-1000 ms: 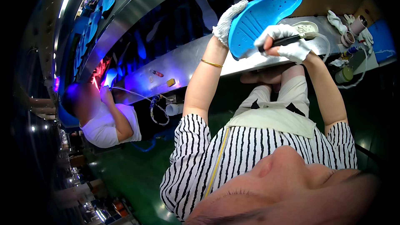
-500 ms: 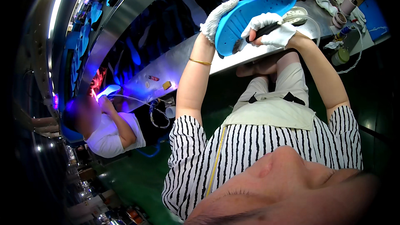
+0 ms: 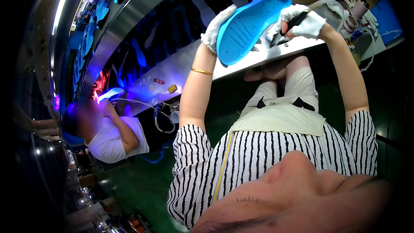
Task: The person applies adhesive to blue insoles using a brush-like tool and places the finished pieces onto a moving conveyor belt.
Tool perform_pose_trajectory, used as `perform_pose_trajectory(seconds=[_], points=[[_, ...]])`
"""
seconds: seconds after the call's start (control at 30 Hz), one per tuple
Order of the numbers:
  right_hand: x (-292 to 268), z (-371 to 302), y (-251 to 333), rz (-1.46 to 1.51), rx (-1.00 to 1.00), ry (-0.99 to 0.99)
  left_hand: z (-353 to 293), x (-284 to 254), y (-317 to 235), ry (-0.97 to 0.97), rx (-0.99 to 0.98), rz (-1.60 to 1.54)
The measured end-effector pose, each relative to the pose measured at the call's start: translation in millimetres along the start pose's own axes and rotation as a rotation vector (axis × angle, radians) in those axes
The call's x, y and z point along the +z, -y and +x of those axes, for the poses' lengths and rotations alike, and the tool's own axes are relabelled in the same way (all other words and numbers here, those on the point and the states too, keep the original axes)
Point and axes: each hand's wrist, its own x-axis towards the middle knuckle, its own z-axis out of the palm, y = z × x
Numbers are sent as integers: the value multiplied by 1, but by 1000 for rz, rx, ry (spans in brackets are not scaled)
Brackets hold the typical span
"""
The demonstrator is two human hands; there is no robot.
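My left hand (image 3: 218, 28), in a white knitted glove, grips the left edge of a bright blue shoe sole (image 3: 250, 28). The sole is tilted, with its grooved, dotted face toward me. My right hand (image 3: 308, 28), in a white glove with bare fingertips, is closed round a black-handled brush (image 3: 298, 20). The brush's head points down and left, just right of the sole and apart from it. Bright light on the bench blurs the bristles. A pale hose runs behind the right hand.
Beneath my hands runs a metal bench (image 3: 194, 67); dark soles lie on the conveyor behind it. Rolls of tape (image 3: 360, 6), spare gloves and a blue bin (image 3: 386, 19) stand at right. At left, a person in a white shirt (image 3: 118, 142) holds a glowing sole.
My right hand has drawn the brush rightward, off the sole. My left hand has shifted the sole slightly left and turned its face more toward me.
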Motion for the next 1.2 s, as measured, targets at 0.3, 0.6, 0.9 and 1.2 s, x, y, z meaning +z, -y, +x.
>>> perform_pose_trajectory(seconds=[0.3,0.6,0.9,1.2], points=[[110,-12,14,59,-368,-401,3,-5,61,202,561,-351],[92,10,29,97,-225,-538,-2,-9,89,98,528,-520],[59,20,11,86,-421,-643,-11,-4,100,334,452,-527],[93,-3,-7,-40,-519,-611,-9,-5,97,149,451,-474]])
